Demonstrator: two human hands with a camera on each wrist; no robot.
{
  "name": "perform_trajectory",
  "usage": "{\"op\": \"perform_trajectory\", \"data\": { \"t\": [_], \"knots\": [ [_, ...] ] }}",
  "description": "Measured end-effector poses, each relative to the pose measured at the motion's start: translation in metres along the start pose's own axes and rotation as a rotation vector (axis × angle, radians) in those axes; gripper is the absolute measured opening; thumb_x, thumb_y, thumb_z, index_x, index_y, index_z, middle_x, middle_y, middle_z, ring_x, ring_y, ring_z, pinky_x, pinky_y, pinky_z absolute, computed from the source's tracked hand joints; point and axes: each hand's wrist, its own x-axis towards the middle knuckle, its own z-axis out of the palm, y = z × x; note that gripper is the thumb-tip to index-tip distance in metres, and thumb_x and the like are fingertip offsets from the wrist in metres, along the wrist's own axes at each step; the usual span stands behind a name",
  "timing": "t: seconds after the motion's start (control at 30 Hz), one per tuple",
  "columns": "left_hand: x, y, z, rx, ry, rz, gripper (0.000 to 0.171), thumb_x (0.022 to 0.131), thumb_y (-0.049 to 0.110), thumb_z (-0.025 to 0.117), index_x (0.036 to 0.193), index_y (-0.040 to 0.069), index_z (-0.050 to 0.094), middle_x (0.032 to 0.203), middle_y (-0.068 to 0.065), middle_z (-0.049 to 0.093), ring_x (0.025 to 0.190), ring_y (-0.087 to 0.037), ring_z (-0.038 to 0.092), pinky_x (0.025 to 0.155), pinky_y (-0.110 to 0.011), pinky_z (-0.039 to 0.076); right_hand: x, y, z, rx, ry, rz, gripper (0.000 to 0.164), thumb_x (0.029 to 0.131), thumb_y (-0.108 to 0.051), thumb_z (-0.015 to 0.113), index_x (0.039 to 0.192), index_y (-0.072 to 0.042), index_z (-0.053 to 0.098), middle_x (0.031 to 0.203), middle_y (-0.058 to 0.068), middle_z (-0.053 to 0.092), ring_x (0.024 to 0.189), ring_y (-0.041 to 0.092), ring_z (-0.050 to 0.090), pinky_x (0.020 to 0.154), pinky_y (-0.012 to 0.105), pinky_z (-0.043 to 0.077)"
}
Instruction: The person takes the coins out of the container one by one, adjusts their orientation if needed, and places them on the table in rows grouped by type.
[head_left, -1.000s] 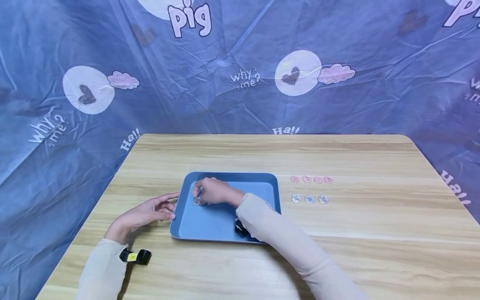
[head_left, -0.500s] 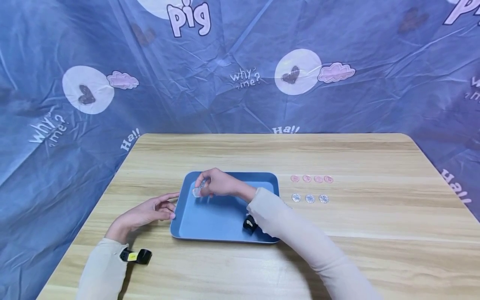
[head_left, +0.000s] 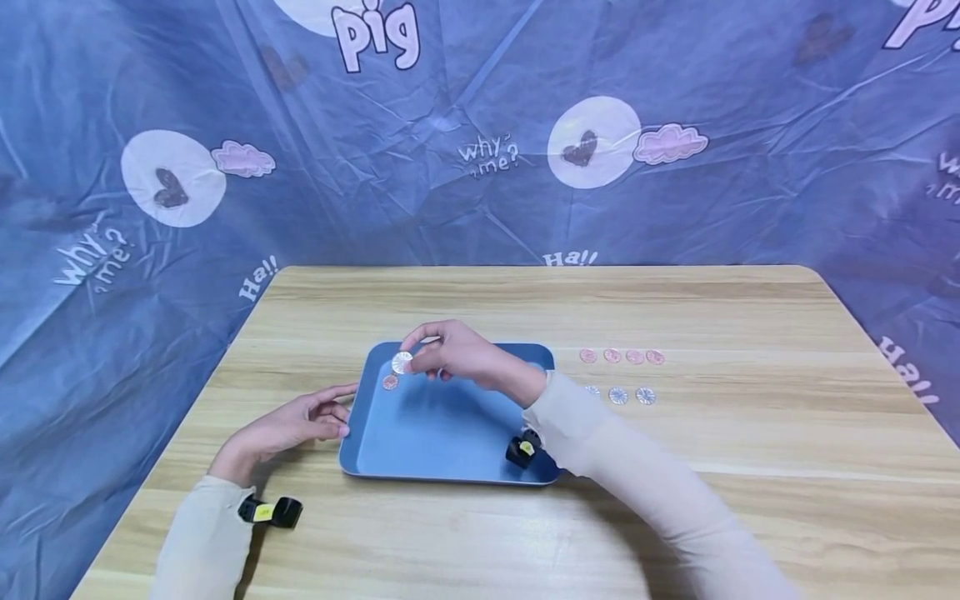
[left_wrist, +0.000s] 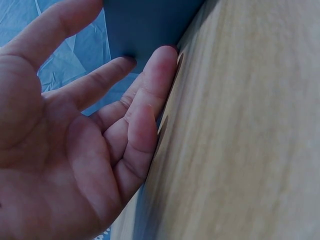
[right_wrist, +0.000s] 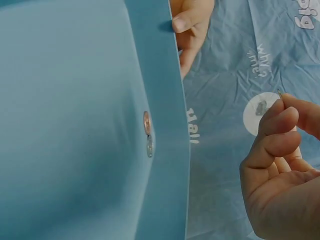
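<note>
My right hand (head_left: 461,354) pinches a silver coin (head_left: 402,362) between thumb and fingers, raised over the back left of the blue tray (head_left: 450,481). Edge-on, the pinched coin (right_wrist: 280,95) shows as a thin line in the right wrist view. Below it, in the tray, lies a copper-coloured coin (head_left: 390,382). The right wrist view shows this copper coin (right_wrist: 147,123) with another silver coin (right_wrist: 149,146) beside it, close to the tray's wall. At the tray's left side, my left hand (head_left: 296,427) rests with loosely bent fingers, thumb and index fingertips at the rim.
Right of the tray, several copper-coloured coins (head_left: 612,356) form a row on the wooden table (head_left: 750,467). Nearer me is a row of silver coins (head_left: 618,396), one partly covered by my right sleeve (head_left: 600,442). A blue printed cloth (head_left: 420,200) hangs behind the table.
My right hand has picked the silver coin up off the tray floor and moved it up and back. The copper coin there has come into view. My left hand has stayed still.
</note>
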Motion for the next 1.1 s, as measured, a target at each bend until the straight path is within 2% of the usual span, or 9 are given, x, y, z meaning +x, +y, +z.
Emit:
{"op": "perform_trajectory", "data": {
  "t": [0.27,0.53,0.83,1.1],
  "knots": [
    [0.0,-0.003,0.0,0.013,-0.001,0.027,0.076,0.093,0.009,0.06,0.149,-0.011,0.013,0.107,-0.011,0.056,0.095,-0.005,0.059,0.084,-0.018,0.053,-0.015,-0.005,-0.014,0.014,0.024,-0.011,0.023,0.086,-0.011,0.068,0.109,-0.008,0.063,0.068,-0.005,0.064,0.058,0.012,0.05,0.052,0.023,0.039],
    [0.002,-0.007,-0.002,0.042,0.004,0.015,0.077,0.093,0.012,0.061,0.15,-0.009,0.014,0.108,-0.008,0.056,0.096,-0.004,0.059,0.083,-0.019,0.053,-0.036,0.003,-0.048,0.049,0.093,0.003,0.024,0.086,-0.008,0.066,0.109,-0.006,0.06,0.072,-0.005,0.066,0.06,0.011,0.049,0.054,0.022,0.037],
    [0.002,-0.004,-0.001,0.052,0.007,0.002,0.078,0.093,0.014,0.062,0.151,-0.008,0.014,0.108,-0.008,0.057,0.096,-0.005,0.059,0.083,-0.02,0.053,-0.065,0.014,-0.085,0.046,0.142,0.032,0.025,0.087,-0.007,0.064,0.111,-0.005,0.056,0.072,-0.008,0.065,0.059,0.008,0.049,0.054,0.021,0.037],
    [0.0,-0.002,0.0,0.007,-0.004,0.014,0.078,0.094,0.011,0.061,0.149,-0.012,0.011,0.107,-0.009,0.054,0.094,-0.005,0.059,0.085,-0.018,0.053,-0.093,0.031,-0.115,0.056,0.245,0.049,0.024,0.088,-0.004,0.063,0.11,-0.005,0.055,0.071,-0.008,0.063,0.06,0.007,0.048,0.054,0.02,0.036]
  ]
}}
